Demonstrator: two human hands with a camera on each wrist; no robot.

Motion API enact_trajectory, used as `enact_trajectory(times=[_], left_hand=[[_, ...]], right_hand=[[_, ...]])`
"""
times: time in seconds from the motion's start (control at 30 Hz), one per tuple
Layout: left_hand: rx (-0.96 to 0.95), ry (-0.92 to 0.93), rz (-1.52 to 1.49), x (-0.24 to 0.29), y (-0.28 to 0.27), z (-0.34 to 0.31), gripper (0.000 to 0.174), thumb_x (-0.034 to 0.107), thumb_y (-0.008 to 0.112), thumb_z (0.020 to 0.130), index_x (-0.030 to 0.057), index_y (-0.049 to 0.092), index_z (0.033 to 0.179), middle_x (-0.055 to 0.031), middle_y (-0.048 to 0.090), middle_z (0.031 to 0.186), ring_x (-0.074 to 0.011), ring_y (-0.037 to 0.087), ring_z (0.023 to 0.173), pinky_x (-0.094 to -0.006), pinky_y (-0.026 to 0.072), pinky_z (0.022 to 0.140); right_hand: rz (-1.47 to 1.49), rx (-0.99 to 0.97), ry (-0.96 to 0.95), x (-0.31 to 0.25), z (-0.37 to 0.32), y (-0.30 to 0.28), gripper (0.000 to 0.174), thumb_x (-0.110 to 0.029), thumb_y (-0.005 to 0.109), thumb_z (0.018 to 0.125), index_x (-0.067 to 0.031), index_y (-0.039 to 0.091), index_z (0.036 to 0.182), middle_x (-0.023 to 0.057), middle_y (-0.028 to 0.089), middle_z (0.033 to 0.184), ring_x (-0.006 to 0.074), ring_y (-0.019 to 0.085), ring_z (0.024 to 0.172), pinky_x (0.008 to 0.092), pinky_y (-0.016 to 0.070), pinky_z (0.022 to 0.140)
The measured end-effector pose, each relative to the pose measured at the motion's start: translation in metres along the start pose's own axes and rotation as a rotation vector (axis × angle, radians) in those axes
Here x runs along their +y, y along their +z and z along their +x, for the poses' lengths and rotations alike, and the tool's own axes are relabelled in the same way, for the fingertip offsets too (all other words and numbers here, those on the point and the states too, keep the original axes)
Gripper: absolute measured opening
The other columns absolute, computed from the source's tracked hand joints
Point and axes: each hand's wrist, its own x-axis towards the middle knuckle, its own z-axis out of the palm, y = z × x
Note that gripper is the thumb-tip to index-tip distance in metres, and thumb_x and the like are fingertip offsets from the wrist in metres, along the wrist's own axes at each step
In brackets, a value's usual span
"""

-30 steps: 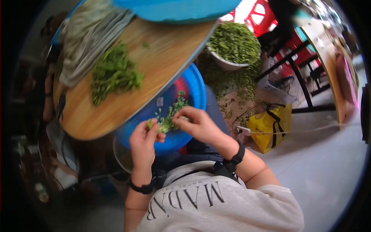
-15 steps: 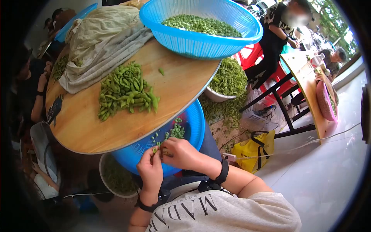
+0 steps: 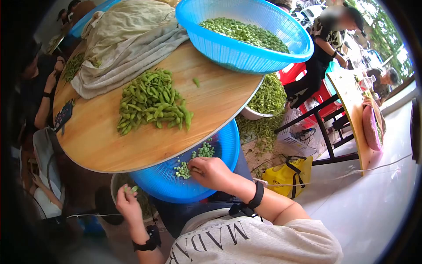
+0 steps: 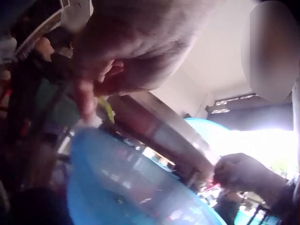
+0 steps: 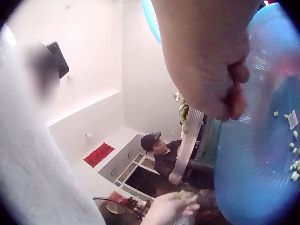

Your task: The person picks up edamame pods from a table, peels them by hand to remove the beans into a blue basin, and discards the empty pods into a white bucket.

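In the head view my left hand (image 3: 129, 204) pinches a green soybean pod (image 3: 133, 188) over the bucket at lower left. The left wrist view shows that pod as a yellow-green sliver by the fingertips, close above a blue rim. My right hand (image 3: 213, 174) is over the blue basin (image 3: 176, 193) with its fingers curled; I cannot tell whether anything is inside them. Shelled green beans (image 3: 204, 151) lie in the basin just beyond the right fingers. A pile of soybean pods (image 3: 151, 101) rests on the round wooden table (image 3: 92, 141), one stray pod to its right.
A blue basket (image 3: 246, 55) of shelled beans stands on the table's far side, beside a crumpled cloth (image 3: 127, 53). Partly under the table is a bucket (image 3: 115, 182). A white bowl (image 3: 255, 113) heaped with green pods and a yellow bag (image 3: 288, 178) are at right. Other people sit around.
My left hand has parted from the right hand and moved left and down from the basin to the bucket, carrying the pod. The right hand stays over the basin.
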Motion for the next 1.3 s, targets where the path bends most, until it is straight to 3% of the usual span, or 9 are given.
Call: enact_trajectory(times=[0.1,0.13,0.23,0.27,0.4,0.63,0.77,0.9,1.3], left_hand=[[0.024,0.128,0.498,-0.072,-0.023,0.014,0.035,-0.003,0.052,0.079,-0.0019,0.052,0.114,-0.0224,0.061,0.096,-0.0339,0.062,0.081,-0.0362,0.0494,0.072],[-0.016,-0.061,0.558,-0.034,-0.026,0.009,0.044,-0.001,0.055,0.076,-0.0004,0.048,0.120,-0.0264,0.053,0.112,-0.0419,0.049,0.105,-0.0420,0.0406,0.089],[0.019,-0.084,0.581,-0.012,-0.028,0.005,0.051,0.000,0.057,0.076,0.0002,0.043,0.125,-0.0267,0.049,0.117,-0.0417,0.046,0.109,-0.0425,0.0384,0.092],[0.038,0.104,0.697,-0.027,-0.031,0.007,0.045,0.002,0.057,0.078,-0.0037,0.046,0.121,-0.0250,0.056,0.107,-0.0358,0.059,0.092,-0.0392,0.0472,0.078],[-0.334,-0.230,0.019,0.027,-0.031,0.010,0.031,0.006,0.055,0.082,-0.0083,0.054,0.109,-0.0143,0.063,0.077,-0.0119,0.057,0.048,-0.0235,0.0438,0.044],[-0.616,0.027,-0.353,0.115,0.017,0.004,0.023,0.002,0.053,0.083,-0.0077,0.054,0.104,-0.0119,0.063,0.075,-0.0118,0.056,0.049,-0.0193,0.0379,0.041],[-0.642,0.058,-0.650,0.112,0.053,0.011,0.024,0.012,0.052,0.088,-0.0025,0.054,0.108,-0.0091,0.062,0.075,-0.0095,0.052,0.047,-0.0177,0.0351,0.040],[-0.497,-0.031,-0.915,0.151,0.081,-0.011,0.023,0.013,0.052,0.089,-0.0026,0.055,0.105,-0.0105,0.064,0.080,-0.0050,0.049,0.044,-0.0149,0.0321,0.037],[-0.758,-0.143,-0.966,0.157,0.087,-0.029,0.013,0.002,0.057,0.082,-0.0048,0.057,0.093,-0.0110,0.062,0.073,-0.0084,0.046,0.040,-0.0195,0.0339,0.037]], right_hand=[[-0.123,-0.347,0.138,-0.004,0.003,-0.013,0.022,-0.023,0.064,0.075,-0.0046,0.054,0.082,0.0133,0.059,0.072,0.0353,0.058,0.067,0.0434,0.0461,0.055],[-0.107,-0.358,0.098,-0.001,0.002,-0.011,0.028,-0.029,0.065,0.074,-0.0058,0.054,0.082,0.0137,0.057,0.067,0.0352,0.058,0.066,0.0446,0.0451,0.055],[-0.171,-0.310,-0.034,-0.005,0.008,-0.023,0.023,-0.027,0.065,0.074,-0.0072,0.055,0.082,0.0144,0.057,0.064,0.0344,0.059,0.064,0.0444,0.0452,0.056],[-0.104,-0.259,-0.056,-0.006,0.013,-0.034,0.021,-0.024,0.065,0.074,-0.0071,0.056,0.080,0.0143,0.057,0.063,0.0342,0.058,0.062,0.0436,0.0453,0.055],[-0.221,0.117,-0.056,-0.018,0.071,-0.086,0.013,-0.018,0.062,0.074,-0.0059,0.057,0.073,0.0142,0.056,0.059,0.0365,0.056,0.058,0.0424,0.0455,0.053],[-0.842,-0.005,0.153,0.045,0.188,-0.090,0.009,-0.015,0.064,0.066,-0.0060,0.066,0.064,0.0152,0.063,0.071,0.0288,0.063,0.070,0.0389,0.0513,0.060],[-0.494,0.055,0.064,0.025,0.155,-0.096,0.015,-0.016,0.057,0.068,-0.0038,0.065,0.067,0.0124,0.063,0.068,0.0302,0.062,0.064,0.0388,0.0499,0.057],[0.556,-0.059,0.032,-0.022,0.073,-0.086,0.015,-0.015,0.061,0.075,-0.0018,0.060,0.081,0.0066,0.055,0.067,0.0144,0.052,0.065,0.0302,0.0432,0.058],[0.486,0.074,-0.056,-0.016,-0.004,-0.077,0.017,-0.016,0.062,0.081,-0.0034,0.063,0.091,0.0093,0.056,0.083,0.0189,0.056,0.077,0.0277,0.0445,0.066]])
